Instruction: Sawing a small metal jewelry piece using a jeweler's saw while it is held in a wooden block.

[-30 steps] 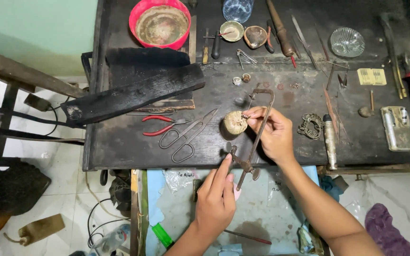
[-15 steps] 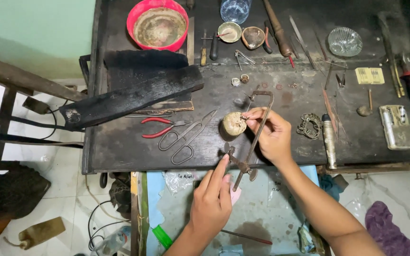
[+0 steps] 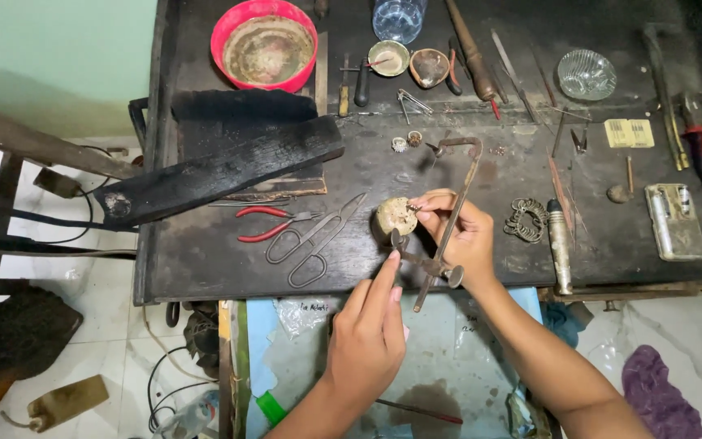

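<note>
Dark scorched workbench, small tools scattered, right hand fingers pinched on tiny piece against rounded block at bench front edge, left hand gripping jeweller's saw frame, scissors just left.

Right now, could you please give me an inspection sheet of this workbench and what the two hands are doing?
Surface: dark scorched workbench, worn.
Job's things: small round lump at the bench edge; saw frame slanted across it.
Clutter: red-handled pliers, scissors, red bowl, charred plank, wire rings.
Grippers: left hand pinches a thin tool at the lump; right hand grips the saw frame.
Cables: black cords left of the bench.
Surroundings: tiled floor, purple cloth.
</note>
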